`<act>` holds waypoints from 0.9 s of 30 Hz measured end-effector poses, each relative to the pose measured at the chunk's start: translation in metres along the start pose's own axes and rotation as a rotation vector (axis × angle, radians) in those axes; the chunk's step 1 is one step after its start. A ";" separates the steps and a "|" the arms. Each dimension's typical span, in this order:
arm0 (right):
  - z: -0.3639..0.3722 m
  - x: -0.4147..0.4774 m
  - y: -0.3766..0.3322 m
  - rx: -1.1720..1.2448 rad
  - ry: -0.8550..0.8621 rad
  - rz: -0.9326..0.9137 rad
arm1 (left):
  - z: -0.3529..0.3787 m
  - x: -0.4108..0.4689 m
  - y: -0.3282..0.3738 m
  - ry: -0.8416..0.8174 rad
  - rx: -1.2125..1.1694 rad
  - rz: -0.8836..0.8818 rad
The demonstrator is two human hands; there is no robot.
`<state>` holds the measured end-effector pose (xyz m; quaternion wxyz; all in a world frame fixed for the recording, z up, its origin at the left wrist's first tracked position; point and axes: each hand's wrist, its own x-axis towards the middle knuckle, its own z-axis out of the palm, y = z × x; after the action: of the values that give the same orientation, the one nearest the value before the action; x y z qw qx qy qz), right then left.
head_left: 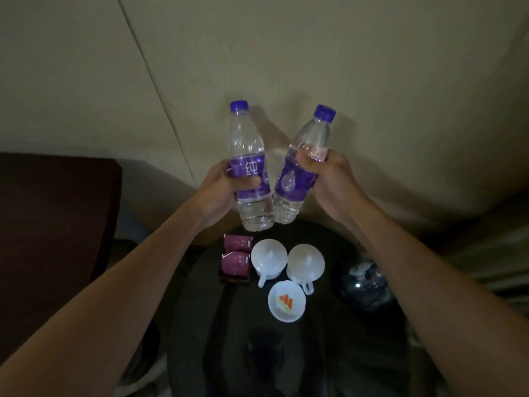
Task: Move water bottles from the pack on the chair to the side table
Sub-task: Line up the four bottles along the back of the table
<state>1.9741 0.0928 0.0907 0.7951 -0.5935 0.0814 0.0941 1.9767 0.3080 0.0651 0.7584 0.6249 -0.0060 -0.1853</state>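
Two bottles (249, 167) (297, 173) gripped, above side table (315, 353)

Hotel room, lidded cups (269, 257), tea sachets (236, 255)

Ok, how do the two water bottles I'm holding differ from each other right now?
The left bottle stands nearly upright in the left hand; the right bottle tilts, cap leaning right, in the right hand. The left bottle's label shows a white character; the right bottle's shows a droplet. The left hand grips at the label, the right hand higher, at its top edge. Both are clear, blue-capped, purple-labelled and held above the dark round table.
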 end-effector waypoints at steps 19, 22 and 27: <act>-0.028 0.050 0.123 -0.541 0.059 -0.077 | -0.036 0.043 -0.103 0.112 0.266 0.011; -0.026 0.055 0.126 -0.598 0.066 -0.124 | -0.039 0.048 -0.112 0.100 0.334 0.034; -0.024 0.058 0.130 -0.650 0.098 -0.156 | -0.039 0.052 -0.115 0.068 0.439 0.054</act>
<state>1.9983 0.1093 -0.0510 0.5641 -0.8244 0.0397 0.0251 2.0034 0.3123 -0.0642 0.6088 0.7803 -0.0375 -0.1381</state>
